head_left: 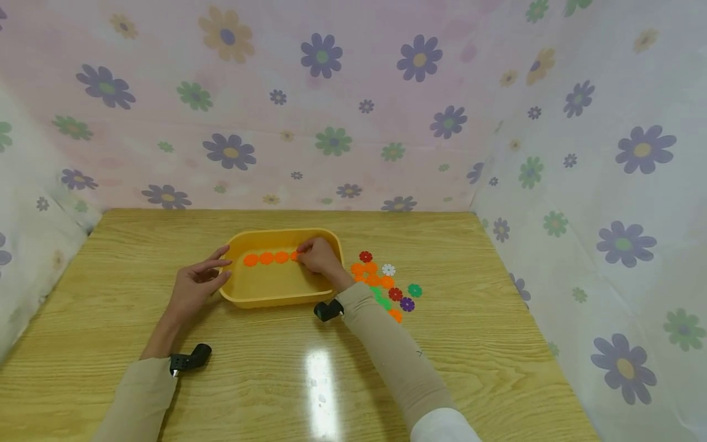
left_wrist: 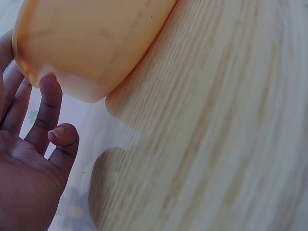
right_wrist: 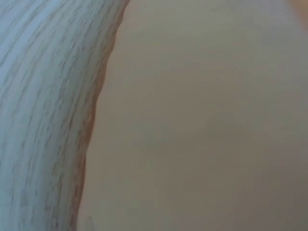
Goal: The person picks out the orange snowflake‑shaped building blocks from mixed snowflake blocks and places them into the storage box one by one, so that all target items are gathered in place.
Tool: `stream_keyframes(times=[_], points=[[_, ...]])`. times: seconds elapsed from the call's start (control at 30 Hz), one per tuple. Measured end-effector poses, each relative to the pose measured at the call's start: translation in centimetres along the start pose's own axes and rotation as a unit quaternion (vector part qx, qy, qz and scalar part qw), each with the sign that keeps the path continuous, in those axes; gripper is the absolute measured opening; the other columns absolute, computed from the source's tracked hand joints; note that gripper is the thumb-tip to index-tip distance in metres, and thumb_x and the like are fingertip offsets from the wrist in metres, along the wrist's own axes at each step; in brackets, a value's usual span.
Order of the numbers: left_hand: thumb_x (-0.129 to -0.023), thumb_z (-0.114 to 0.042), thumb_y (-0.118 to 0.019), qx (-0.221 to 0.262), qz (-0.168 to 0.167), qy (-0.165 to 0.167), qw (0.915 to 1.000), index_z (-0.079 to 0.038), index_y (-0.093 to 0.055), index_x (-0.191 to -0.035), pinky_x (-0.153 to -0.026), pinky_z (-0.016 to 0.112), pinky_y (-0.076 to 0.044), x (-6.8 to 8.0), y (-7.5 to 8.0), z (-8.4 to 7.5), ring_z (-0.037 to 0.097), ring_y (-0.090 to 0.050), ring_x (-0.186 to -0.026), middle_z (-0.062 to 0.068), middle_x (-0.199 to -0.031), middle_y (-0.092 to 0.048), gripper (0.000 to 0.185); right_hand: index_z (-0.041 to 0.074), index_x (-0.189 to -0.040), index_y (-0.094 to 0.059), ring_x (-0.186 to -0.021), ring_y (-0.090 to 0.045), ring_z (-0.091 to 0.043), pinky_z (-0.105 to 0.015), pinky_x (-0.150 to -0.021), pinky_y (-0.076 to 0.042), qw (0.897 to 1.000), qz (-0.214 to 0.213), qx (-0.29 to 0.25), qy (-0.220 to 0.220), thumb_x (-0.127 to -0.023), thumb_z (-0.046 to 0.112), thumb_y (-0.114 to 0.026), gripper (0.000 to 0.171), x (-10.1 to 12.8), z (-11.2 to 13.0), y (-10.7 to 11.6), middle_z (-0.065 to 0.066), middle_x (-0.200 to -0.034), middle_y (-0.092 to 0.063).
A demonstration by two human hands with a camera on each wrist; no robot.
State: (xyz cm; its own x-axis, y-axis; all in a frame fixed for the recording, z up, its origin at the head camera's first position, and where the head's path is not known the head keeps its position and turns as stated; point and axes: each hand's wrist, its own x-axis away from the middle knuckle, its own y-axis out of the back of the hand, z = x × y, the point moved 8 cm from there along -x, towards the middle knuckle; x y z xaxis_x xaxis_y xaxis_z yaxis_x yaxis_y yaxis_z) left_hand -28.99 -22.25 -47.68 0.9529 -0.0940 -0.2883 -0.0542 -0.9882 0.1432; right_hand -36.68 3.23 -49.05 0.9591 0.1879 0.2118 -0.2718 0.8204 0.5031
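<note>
A yellow-orange plastic tray (head_left: 259, 298) stands on the wooden table. Inside it lies a row of orange flower-shaped discs (head_left: 267, 258). My right hand (head_left: 317, 255) reaches into the tray and pinches the right end of that row. My left hand (head_left: 197, 283) rests with straight fingers against the tray's left wall; in the left wrist view its fingers (left_wrist: 48, 103) touch the tray (left_wrist: 91, 43). The right wrist view shows only the tray wall (right_wrist: 202, 120) and the table (right_wrist: 43, 96), out of focus.
A heap of loose flower discs (head_left: 383, 285) in orange, red, white, green and purple lies right of the tray. Flowered cloth (head_left: 342, 104) walls the table at the back and both sides. The table's front (head_left: 309, 380) is bare wood with a light glare.
</note>
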Motion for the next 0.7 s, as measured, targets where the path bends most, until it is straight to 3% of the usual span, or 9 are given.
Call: stream_keyframes(times=[0.13, 0.2, 0.33, 0.53, 0.7], points=[[-0.097, 0.001, -0.066, -0.001, 0.001, 0.0, 1.0, 0.02, -0.063, -0.119, -0.09, 0.01, -0.047, 0.02, 0.03, 0.24, -0.008, -0.052, -0.129, -0.008, -0.144, -0.061, 0.029, 0.001, -0.11, -0.073, -0.065, -0.054, -0.013, -0.022, -0.057, -0.044, 0.999, -0.015, 0.031, 0.008, -0.096, 0.008, -0.069, 0.016, -0.13, 0.1, 0.06, -0.012, -0.108, -0.07], [-0.097, 0.001, -0.066, -0.001, 0.002, 0.001, 1.0, 0.02, -0.063, -0.119, -0.091, 0.01, -0.047, 0.06, 0.09, 0.4, -0.009, -0.052, -0.129, -0.008, -0.144, -0.061, 0.029, 0.002, -0.108, -0.073, -0.072, -0.057, -0.015, -0.022, -0.06, -0.046, 0.999, -0.018, 0.042, 0.008, -0.096, 0.009, -0.07, 0.015, -0.17, 0.11, 0.05, -0.013, -0.118, -0.069], [-0.097, 0.0, -0.066, -0.003, 0.005, 0.002, 1.0, 0.019, -0.063, -0.12, -0.092, 0.01, -0.046, 0.09, 0.14, 0.64, -0.01, -0.051, -0.13, -0.008, -0.145, -0.06, 0.03, 0.002, -0.107, -0.073, -0.076, -0.06, -0.02, -0.024, -0.061, -0.047, 0.999, -0.017, 0.046, 0.005, -0.095, 0.009, -0.071, 0.014, -0.15, 0.04, -0.02, -0.014, -0.118, -0.069], [-0.097, -0.001, -0.066, -0.002, 0.005, 0.005, 1.0, 0.019, -0.063, -0.12, -0.09, 0.01, -0.047, 0.07, 0.23, 0.56, -0.009, -0.051, -0.13, -0.005, -0.146, -0.059, 0.031, 0.001, -0.11, -0.073, -0.071, -0.056, -0.015, -0.023, -0.06, -0.046, 0.999, -0.015, 0.045, 0.011, -0.096, 0.009, -0.069, 0.017, -0.04, 0.21, 0.01, -0.015, -0.118, -0.07], [-0.097, 0.0, -0.067, 0.003, 0.005, 0.006, 1.0, 0.02, -0.063, -0.12, -0.085, 0.011, -0.048, 0.03, 0.11, 0.11, -0.004, -0.053, -0.13, -0.002, -0.146, -0.06, 0.031, -0.001, -0.111, -0.073, -0.07, -0.058, -0.016, -0.023, -0.06, -0.046, 0.998, -0.018, 0.037, 0.045, -0.1, 0.012, -0.064, 0.02, 0.16, 0.96, 0.23, -0.017, -0.108, -0.072]])
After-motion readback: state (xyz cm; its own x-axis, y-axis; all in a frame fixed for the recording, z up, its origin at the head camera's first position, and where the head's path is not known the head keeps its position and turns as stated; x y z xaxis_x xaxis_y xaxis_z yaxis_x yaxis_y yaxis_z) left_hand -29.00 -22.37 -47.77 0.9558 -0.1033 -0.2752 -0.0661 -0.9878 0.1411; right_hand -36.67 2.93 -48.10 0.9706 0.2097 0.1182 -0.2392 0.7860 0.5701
